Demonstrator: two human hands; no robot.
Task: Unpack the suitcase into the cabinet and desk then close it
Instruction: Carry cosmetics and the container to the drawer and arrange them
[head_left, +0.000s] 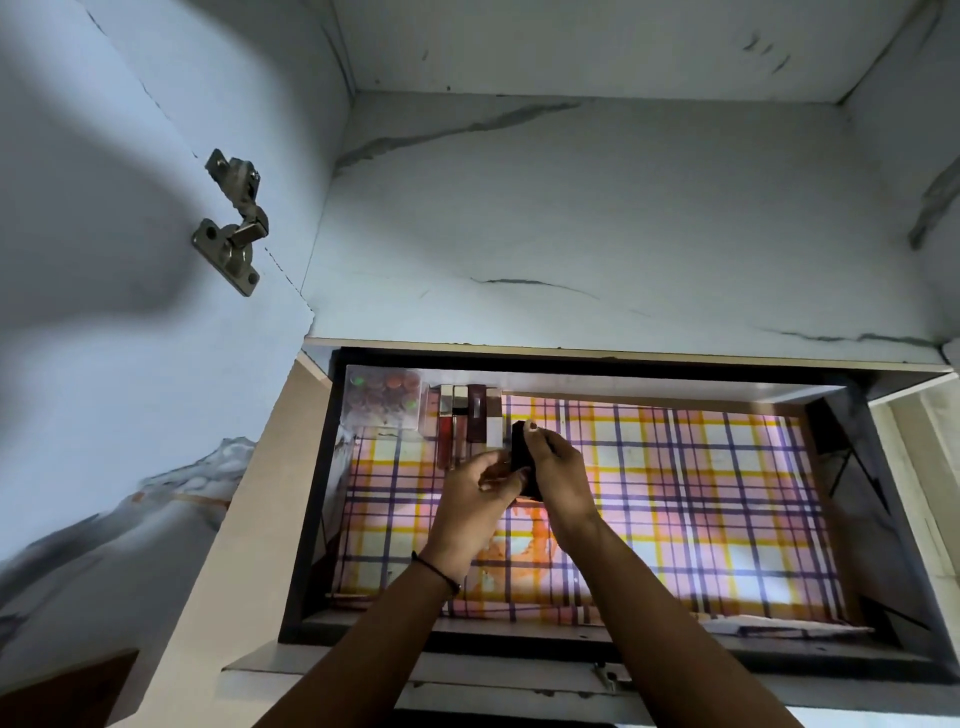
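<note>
Hands, left (480, 496) and right (558, 475), clamp one small dark object (521, 449), perhaps a case, over the drawer (675, 382) near four cosmetic tubes (470, 418) at its back-left corner.

My 2 arms reached forward side by side, forearms nearly parallel. My left hand (470, 499) curled its fingers inward toward my right hand (558, 467), which pinched closed, thumb raised at the far end.

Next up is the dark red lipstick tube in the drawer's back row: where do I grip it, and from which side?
Grip the dark red tube at its near end, coming from above. It lies flat, packed between neighbouring tubes, so the sides are blocked; only the top and near end are free.
</note>
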